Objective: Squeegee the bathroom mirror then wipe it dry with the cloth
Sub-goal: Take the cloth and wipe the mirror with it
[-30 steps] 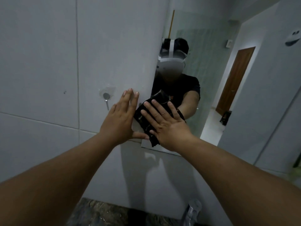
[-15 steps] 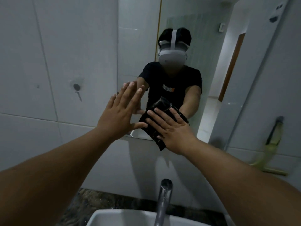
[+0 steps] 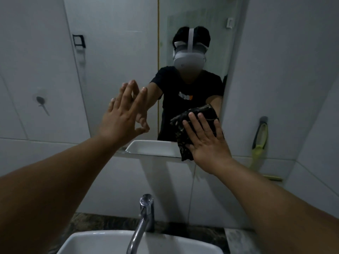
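Observation:
The mirror hangs on the tiled wall in front of me, above the sink. My left hand lies flat on the glass with its fingers spread, touching its own reflection. At the mirror's lower right corner, my right hand presses a dark patterned cloth against the glass; the cloth hangs slightly below the bottom edge. The yellow-green squeegee with a dark handle hangs on the wall to the right, apart from both hands.
A white sink with a chrome faucet sits directly below my arms on a dark stone counter. A small hook sticks out of the tiled wall at left. The mirror shows a person wearing a headset.
My right hand has slid the cloth rightward along the mirror's bottom edge to its right corner. The view has shifted right and down, showing more of the sink. My left hand stays on the glass.

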